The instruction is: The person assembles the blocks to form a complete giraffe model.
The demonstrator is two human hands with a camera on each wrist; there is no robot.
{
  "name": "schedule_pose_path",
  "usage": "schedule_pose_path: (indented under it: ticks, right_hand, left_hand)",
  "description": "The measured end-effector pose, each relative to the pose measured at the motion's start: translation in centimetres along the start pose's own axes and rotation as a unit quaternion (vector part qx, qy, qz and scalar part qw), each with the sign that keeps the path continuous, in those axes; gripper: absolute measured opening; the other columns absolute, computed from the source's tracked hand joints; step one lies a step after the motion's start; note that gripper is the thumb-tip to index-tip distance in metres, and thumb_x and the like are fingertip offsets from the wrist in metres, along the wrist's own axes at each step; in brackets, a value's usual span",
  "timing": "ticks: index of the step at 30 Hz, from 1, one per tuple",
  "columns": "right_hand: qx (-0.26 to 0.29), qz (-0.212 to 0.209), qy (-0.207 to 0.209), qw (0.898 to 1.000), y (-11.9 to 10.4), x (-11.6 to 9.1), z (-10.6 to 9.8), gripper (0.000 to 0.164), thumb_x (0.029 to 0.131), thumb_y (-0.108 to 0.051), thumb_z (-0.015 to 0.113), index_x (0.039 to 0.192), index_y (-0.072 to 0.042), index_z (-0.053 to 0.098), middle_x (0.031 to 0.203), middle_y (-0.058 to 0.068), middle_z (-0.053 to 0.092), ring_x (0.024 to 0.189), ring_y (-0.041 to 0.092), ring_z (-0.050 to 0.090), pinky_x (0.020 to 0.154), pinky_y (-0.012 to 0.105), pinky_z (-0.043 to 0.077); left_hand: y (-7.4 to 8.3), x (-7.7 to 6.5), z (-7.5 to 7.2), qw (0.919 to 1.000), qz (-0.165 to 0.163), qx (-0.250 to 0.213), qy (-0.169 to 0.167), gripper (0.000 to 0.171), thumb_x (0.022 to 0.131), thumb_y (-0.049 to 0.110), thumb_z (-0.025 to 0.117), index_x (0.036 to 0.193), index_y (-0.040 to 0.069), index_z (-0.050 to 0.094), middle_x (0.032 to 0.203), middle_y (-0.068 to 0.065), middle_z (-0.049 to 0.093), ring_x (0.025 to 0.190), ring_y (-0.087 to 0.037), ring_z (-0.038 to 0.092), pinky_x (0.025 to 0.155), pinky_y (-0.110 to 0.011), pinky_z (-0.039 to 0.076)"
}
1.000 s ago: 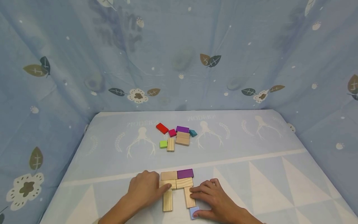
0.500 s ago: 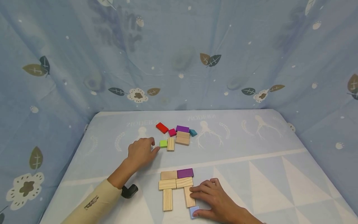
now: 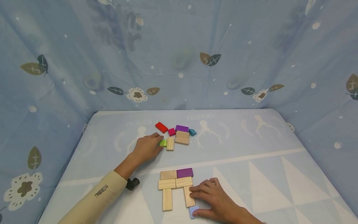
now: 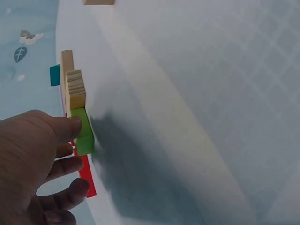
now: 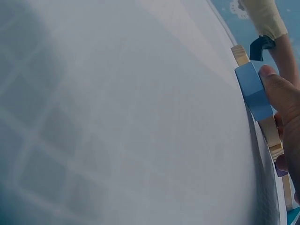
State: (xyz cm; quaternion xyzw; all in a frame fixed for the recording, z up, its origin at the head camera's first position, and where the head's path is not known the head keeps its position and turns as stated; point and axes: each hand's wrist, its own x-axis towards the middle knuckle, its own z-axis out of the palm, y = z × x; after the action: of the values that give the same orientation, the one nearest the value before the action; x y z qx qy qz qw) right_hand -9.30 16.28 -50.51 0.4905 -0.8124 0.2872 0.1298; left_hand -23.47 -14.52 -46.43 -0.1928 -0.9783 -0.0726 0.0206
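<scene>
My left hand has its thumb and index finger around a small light-green block in the far cluster. In the left wrist view the thumb presses that green block, which stands against a striped wooden block. Nearer the front, my right hand rests beside the laid-out shape. Its thumb touches a light-blue square block, and its fingertips lie on the right-hand wooden block. The right wrist view shows the thumb on the blue block.
Red, pink, purple and teal blocks lie with plain wooden ones at the back. The near shape also has a purple block and a left wooden leg. Blue curtain surrounds the table.
My left hand has left the wooden blocks of the near shape, reached forward to the far cluster and closed its thumb and index finger on the green block. The right hand stays put.
</scene>
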Motion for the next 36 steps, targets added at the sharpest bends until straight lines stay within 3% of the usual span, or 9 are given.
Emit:
schedule_pose_path:
  ticks: [4,8,15,19,23,30,36]
  right_hand:
    - [0.002,0.002,-0.002,1.000,0.0,0.0,0.0,0.049,0.081,-0.049,0.078,0.121,-0.023,0.066,0.129,-0.010,0.058,0.110,0.007,0.050,0.086,0.036,0.027]
    - [0.007,0.000,-0.003,1.000,0.1,0.0,0.1,0.050,0.081,-0.049,0.078,0.122,-0.023,0.066,0.130,-0.010,0.058,0.111,0.007,0.050,0.086,0.036,0.028]
    - [0.006,-0.005,-0.001,1.000,0.1,0.0,0.2,0.049,0.082,-0.049,0.077,0.121,-0.022,0.066,0.129,-0.009,0.059,0.111,0.008,0.051,0.086,0.036,0.028]
    - [0.001,-0.006,0.001,1.000,0.1,0.0,0.2,0.049,0.081,-0.049,0.077,0.121,-0.022,0.067,0.129,-0.009,0.059,0.110,0.007,0.051,0.086,0.035,0.028]
    - [-0.001,-0.004,0.002,1.000,0.0,-0.1,0.0,0.048,0.081,-0.049,0.077,0.120,-0.022,0.067,0.129,-0.009,0.059,0.110,0.007,0.051,0.086,0.036,0.028]
    - [-0.002,-0.005,0.006,1.000,0.1,-0.2,0.0,0.049,0.080,-0.048,0.078,0.121,-0.022,0.067,0.129,-0.009,0.059,0.110,0.008,0.051,0.086,0.036,0.028]
    - [0.003,-0.007,0.008,1.000,0.1,-0.1,0.2,0.049,0.081,-0.048,0.078,0.121,-0.022,0.066,0.129,-0.009,0.059,0.110,0.008,0.051,0.086,0.036,0.027]
  left_hand:
    - [0.1,0.2,0.4,0.9994,0.020,0.030,0.000,0.037,0.087,0.027,0.077,0.120,0.012,0.070,0.111,-0.003,0.068,0.090,-0.020,0.067,0.068,-0.037,0.054]
    - [0.0,0.1,0.6,0.9989,0.019,0.043,0.008,0.030,0.085,0.024,0.078,0.111,0.012,0.072,0.095,-0.001,0.066,0.076,-0.016,0.063,0.060,-0.032,0.051]
    - [-0.3,-0.9,-1.0,0.9998,-0.013,0.003,0.018,0.030,0.083,0.023,0.080,0.108,0.009,0.071,0.084,0.001,0.060,0.068,-0.013,0.056,0.056,-0.031,0.047]
    - [0.1,-2.5,-2.4,0.9991,-0.025,-0.013,0.030,0.033,0.082,0.024,0.081,0.109,0.010,0.072,0.089,0.001,0.064,0.071,-0.015,0.060,0.057,-0.034,0.050]
    - [1.2,-4.5,-3.4,0.9993,-0.017,-0.021,0.028,0.035,0.080,0.024,0.082,0.111,0.012,0.071,0.095,0.001,0.067,0.077,-0.015,0.063,0.063,-0.034,0.052]
    - [3.7,-8.1,-4.3,0.9978,0.040,-0.047,0.026,0.036,0.077,0.029,0.085,0.107,0.016,0.072,0.095,0.008,0.066,0.081,-0.010,0.064,0.066,-0.030,0.052]
    - [5.6,-11.3,-4.3,0.9900,0.090,-0.107,-0.015,0.033,0.079,0.034,0.083,0.105,0.018,0.071,0.094,0.013,0.064,0.082,-0.006,0.063,0.065,-0.029,0.052]
